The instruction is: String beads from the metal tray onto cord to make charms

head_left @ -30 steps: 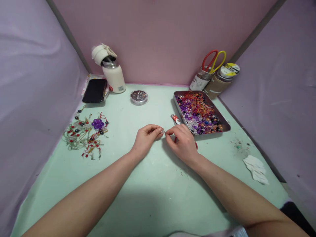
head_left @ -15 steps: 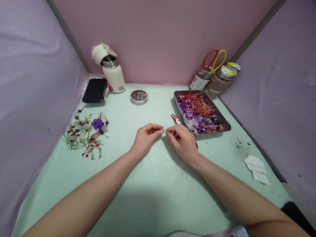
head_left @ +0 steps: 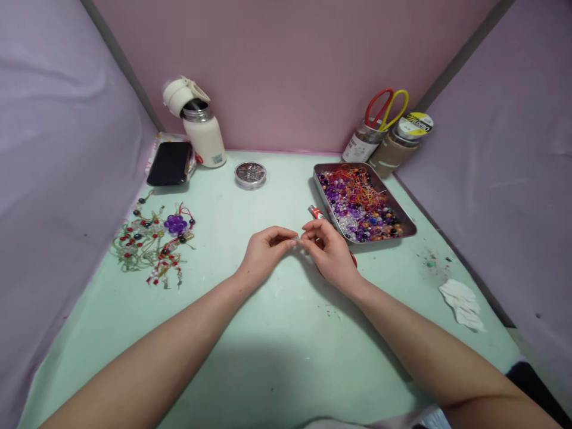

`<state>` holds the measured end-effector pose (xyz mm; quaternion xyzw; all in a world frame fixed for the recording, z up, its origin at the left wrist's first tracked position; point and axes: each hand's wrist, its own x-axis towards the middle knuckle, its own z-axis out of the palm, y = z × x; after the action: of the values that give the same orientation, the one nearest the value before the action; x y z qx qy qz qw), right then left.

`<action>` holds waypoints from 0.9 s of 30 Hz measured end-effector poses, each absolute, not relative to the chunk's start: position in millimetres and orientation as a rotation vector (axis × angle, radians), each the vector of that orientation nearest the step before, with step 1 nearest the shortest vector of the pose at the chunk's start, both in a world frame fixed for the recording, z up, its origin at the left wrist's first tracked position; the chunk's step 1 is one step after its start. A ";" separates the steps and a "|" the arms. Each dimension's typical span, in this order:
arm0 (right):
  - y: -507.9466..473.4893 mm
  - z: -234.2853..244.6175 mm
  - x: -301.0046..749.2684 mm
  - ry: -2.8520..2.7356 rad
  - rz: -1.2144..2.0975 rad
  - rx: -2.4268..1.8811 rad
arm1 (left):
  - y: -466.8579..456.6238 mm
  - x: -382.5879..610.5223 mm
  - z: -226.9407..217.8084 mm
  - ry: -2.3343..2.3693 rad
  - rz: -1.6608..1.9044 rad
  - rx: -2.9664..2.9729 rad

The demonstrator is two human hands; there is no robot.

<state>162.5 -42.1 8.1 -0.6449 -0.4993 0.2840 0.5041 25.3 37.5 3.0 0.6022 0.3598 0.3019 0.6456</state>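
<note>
Hands meet mid-table, fingertips together. Left hand: thumb and forefinger pinched closed on a small clear glass bead, other fingers curled under. Right hand: thumb and forefinger also pinched tight, tips touching the bead from the other side; too small to tell if there's thread in that pinch. Bead sits between the two hands, just above the mint-green tabletop.

Clock directions from the hands:
- 1 o'clock, just beside the right hand: small red-and-white tube, lying flat.
- 2 o'clock, near: rectangular metal tray with mixed purple, clear, dark and orange beads plus red and yellow cord.
- 1 o'clock, far at the wall: glass jar holding red- and yellow-handled scissors.
- 11 o'clock: round clear thread spool; beyond it, white flask with flip lid open and black phone.
- 9 o'clock, well apart: pile of finished beaded cord pieces.
- 4 o'clock: crumpled white tissue.
</note>
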 end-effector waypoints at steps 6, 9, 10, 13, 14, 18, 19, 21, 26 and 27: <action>-40.8 8.5 162.5 -1.172 0.702 -1.552 | 35.8 25.0 3.0 0.785 0.765 1.390; -40.6 10.6 161.8 -1.147 0.706 -1.536 | 36.3 24.5 4.0 0.774 0.748 1.397; -40.5 11.1 161.6 -1.138 0.705 -1.535 | 36.5 24.4 4.8 0.775 0.741 1.399; -40.5 11.7 161.4 -1.128 0.697 -1.530 | 37.0 24.2 7.2 0.782 0.725 1.414; -40.6 11.5 161.5 -1.131 0.696 -1.527 | 37.1 24.2 7.7 0.785 0.721 1.420; -40.3 10.0 162.1 -1.147 0.655 -1.544 | 38.1 24.3 6.6 0.788 0.733 1.425; -40.1 9.4 162.2 -1.150 0.640 -1.553 | 38.4 24.4 5.5 0.790 0.744 1.423; -39.7 8.6 162.1 -1.169 0.623 -1.569 | 38.7 24.8 3.0 0.796 0.765 1.414; -39.8 7.6 160.1 -1.346 0.515 -1.623 | 36.0 25.3 -0.2 0.802 0.767 1.430; -40.0 7.4 159.9 -1.370 0.481 -1.625 | 35.2 25.2 -0.2 0.798 0.761 1.449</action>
<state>159.9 -40.0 7.4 -0.6609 -0.5573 0.1958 0.4629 25.2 35.2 -0.2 0.6284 0.3460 0.3302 0.6135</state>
